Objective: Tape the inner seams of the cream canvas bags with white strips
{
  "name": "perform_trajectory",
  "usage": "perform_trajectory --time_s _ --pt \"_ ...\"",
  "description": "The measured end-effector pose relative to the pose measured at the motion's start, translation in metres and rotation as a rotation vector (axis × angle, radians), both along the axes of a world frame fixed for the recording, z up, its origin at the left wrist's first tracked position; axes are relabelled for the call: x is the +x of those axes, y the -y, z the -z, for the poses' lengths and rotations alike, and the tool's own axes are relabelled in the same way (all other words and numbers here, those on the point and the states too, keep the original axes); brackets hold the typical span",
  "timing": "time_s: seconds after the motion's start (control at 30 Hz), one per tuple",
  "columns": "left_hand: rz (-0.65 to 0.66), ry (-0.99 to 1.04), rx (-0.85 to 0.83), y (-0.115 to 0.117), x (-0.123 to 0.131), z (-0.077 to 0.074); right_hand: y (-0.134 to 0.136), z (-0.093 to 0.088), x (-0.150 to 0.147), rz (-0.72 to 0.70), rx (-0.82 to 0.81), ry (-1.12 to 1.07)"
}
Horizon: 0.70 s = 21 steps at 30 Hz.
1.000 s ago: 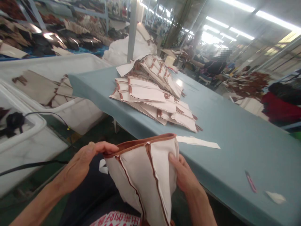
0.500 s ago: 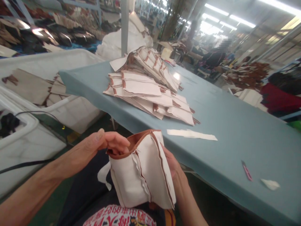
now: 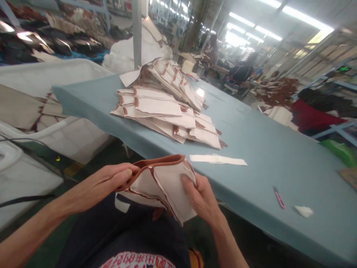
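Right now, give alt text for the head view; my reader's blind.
A person's left fingers and right fingers hold a brown-edged cream sewn piece beside a blue table with piled cream pieces, a pale strip and a pink-handled tool.

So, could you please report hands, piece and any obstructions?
Left hand at brown rim, right hand gripping white piece. Piece held in both hands. White strip on table beyond, not blocking.

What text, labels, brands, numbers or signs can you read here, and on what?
None reliably legible.
Dark garment: red characters, cut off by the frame's bottom edge, too blurred to quote.
Green glow, upper right: too blurred to tell if it's a sign.
Held piece, pink cutter: no lettering made out.
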<state>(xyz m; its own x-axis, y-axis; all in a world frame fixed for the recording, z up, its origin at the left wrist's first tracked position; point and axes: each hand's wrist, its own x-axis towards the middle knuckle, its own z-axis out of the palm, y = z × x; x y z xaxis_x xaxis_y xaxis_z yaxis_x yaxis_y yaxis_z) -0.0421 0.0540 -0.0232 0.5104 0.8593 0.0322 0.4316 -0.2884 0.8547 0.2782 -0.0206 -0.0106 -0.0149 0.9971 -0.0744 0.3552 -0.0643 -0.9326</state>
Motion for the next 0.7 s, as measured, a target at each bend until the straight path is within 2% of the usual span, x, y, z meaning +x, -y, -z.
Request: perform_trajectory --time_s 0.07,0.1,0.27,0.4,0.53,0.7 --pt "0.111 -0.003 -0.076 0.003 0.006 -0.005 0.002 -0.008 -0.006 -0.11 0.124 0.25" --pt "0.117 -0.005 -0.079 0.005 0.01 -0.008 0.003 -0.009 -0.01 -0.158 0.18 0.363" --pt "-0.037 0.054 -0.047 0.026 0.026 -0.02 0.008 0.007 -0.035 -0.289 0.302 0.774" --pt "-0.164 0.065 -0.072 0.041 0.036 -0.017 0.016 0.025 -0.057 -0.318 0.345 0.855" --pt "-0.283 0.012 -0.005 0.047 0.043 -0.003 0.024 0.039 -0.073 -0.286 0.359 0.859" --pt "-0.347 -0.017 0.104 0.053 0.034 0.016 0.029 0.039 -0.092 -0.252 0.246 0.89"
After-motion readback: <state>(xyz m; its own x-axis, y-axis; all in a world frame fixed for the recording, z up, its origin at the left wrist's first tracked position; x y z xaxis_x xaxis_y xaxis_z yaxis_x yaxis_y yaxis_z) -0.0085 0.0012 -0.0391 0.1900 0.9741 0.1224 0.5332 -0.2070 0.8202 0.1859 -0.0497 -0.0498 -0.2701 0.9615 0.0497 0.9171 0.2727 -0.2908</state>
